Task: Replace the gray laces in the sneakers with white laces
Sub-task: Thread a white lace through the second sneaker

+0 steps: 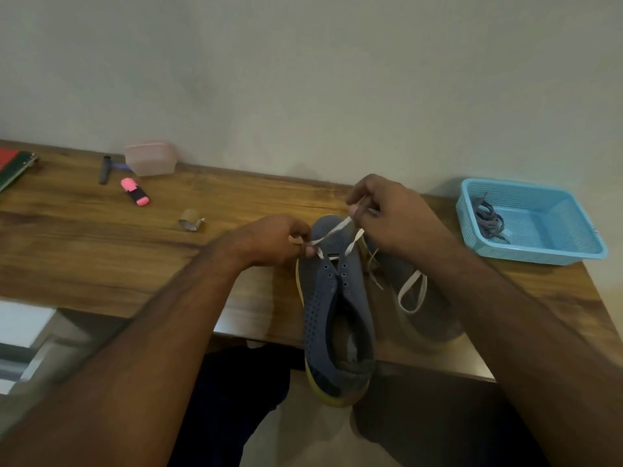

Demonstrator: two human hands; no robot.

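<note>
Nearest: a blue-gray sneaker [337, 315] with a yellowish sole, heel hanging over the front edge of the wooden table [135, 251], toe pointing toward the wall. Most eyelets are open; a white lace [332, 232] runs through the pair nearest the toe only.

Left hand [269, 241]: fingers curled, thumb and fingertips pinching one end of the white lace just left of the sneaker's toe.

Right hand [394, 217]: fingers curled, pinching the other part of the same lace above the toe. The lace stretches between the two hands, with a second strand dropping from the right hand to the eyelets.

Just right of it, touching or nearly so: second sneaker [421, 308], partly hidden under the right forearm, a loop of white lace lying on top.

Farther right: blue plastic basket [553, 244] holding a bundle of gray laces [488, 219].

Left side, mid-table: a small cardboard roll [190, 220]. Beyond it, a pink highlighter [135, 192], a dark marker [105, 170], and a pink lidded box [151, 158] against the wall. At the far left edge: a red and green book [13, 166], cut off by the frame.
</note>
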